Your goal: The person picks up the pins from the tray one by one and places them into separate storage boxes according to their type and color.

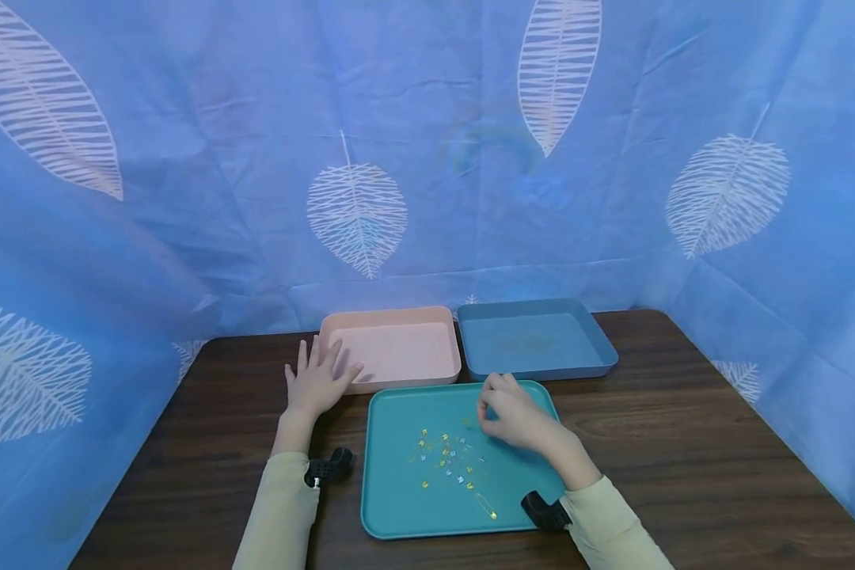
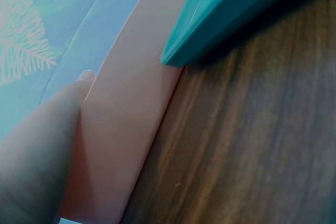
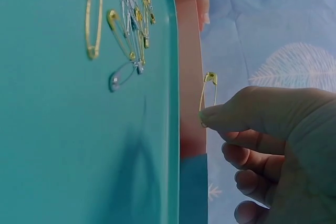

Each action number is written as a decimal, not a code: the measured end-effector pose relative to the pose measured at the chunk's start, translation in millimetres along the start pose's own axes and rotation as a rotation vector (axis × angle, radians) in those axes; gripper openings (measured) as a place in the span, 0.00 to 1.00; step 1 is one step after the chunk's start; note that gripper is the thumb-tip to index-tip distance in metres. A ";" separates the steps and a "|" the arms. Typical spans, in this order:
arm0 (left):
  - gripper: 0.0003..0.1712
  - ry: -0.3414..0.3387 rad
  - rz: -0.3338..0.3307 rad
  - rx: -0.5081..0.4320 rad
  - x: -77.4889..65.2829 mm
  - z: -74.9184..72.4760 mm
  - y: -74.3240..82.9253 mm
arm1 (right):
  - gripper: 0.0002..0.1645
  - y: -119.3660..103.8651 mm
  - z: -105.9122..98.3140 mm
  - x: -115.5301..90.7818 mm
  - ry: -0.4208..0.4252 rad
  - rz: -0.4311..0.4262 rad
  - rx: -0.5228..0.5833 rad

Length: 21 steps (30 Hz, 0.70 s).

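Over teal tray (image 1: 406, 511), gold pin (image 3: 210, 77), part-hidden by right hand (image 1: 516, 418)

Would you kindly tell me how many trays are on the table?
3: the pink tray at back left, the blue tray at back right, and the teal tray in front.

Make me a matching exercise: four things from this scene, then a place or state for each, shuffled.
Things
1. pink tray
2. blue tray
3. teal tray
4. right hand

Places and states
A. bearing scattered safety pins
B. pinching a gold safety pin
C. at the rear right
D. touched by the left hand

Pairs: 1-D, 2-C, 3-A, 4-B
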<state>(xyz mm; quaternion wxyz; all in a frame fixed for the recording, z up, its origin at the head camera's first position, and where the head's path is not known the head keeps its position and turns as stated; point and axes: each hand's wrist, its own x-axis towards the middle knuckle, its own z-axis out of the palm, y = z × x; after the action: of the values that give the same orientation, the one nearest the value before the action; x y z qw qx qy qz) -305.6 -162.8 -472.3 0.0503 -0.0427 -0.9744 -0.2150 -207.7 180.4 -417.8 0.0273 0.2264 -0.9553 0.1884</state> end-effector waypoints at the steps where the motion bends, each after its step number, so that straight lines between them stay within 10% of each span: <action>1: 0.50 0.001 0.004 -0.003 0.4 0.6 0.6 | 0.16 -0.6 -0.2 1.7 0.002 -0.009 -0.011; 21: 0.49 0.006 0.003 0.008 -0.2 -6.8 3.5 | 0.16 -12.2 -9.3 57.0 0.165 -0.236 -0.169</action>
<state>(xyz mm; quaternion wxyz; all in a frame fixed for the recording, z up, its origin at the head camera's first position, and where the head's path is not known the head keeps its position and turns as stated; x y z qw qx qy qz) -304.5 -162.5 -464.8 0.0536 -0.0432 -0.9750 -0.2111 -253.6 149.6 -397.2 0.1463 0.3177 -0.9290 0.1208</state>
